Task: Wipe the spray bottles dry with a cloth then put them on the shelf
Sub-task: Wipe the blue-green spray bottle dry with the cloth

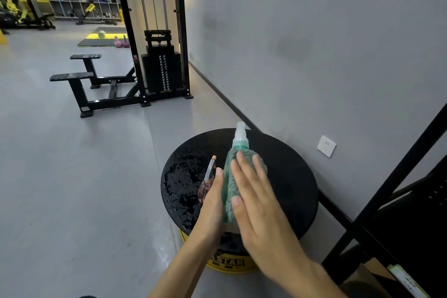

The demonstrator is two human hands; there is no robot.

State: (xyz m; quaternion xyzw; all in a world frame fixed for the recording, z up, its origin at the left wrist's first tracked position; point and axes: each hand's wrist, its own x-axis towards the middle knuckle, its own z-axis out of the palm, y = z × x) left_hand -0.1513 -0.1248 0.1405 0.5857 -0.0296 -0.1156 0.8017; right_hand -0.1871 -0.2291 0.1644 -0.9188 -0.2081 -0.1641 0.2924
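Bottle axis is what your coming move turns on: the spray bottle (240, 135) stands nearly upright between your palms, clear nozzle toward 12 o'clock, base down toward your wrists at 6. Its body is wrapped in the green cloth (228, 191), so only the neck and nozzle show.

Your right hand (256, 198) lies flat on the near face of the cloth, fingers straight and slightly spread, thumb along the lower edge, pinching nothing. Your left hand (212, 198) presses in from 9 o'clock, one digit lying straight up the cloth's edge. Its other fingers are hidden behind the wrap, so I cannot tell whether they curl round the bottle.

A second bottle (205, 187), brownish with an orange-tipped nozzle, sits just behind your left hand at about 10 o'clock, on the wet left part of the round black stool top (290, 176). The bottle's base is hidden, so I cannot say whether it stands or leans.

Judging from this, the wipe is under way and nothing is shelved yet. The black shelf (387, 185) rises at 3 to 4 o'clock, so your right hand is the nearer carrier. Open room lies across the dry right half of the stool. Watch the shelf's slanted bar, the grey wall (314, 31) close behind at 1 o'clock, and the second bottle beside your left knuckles.
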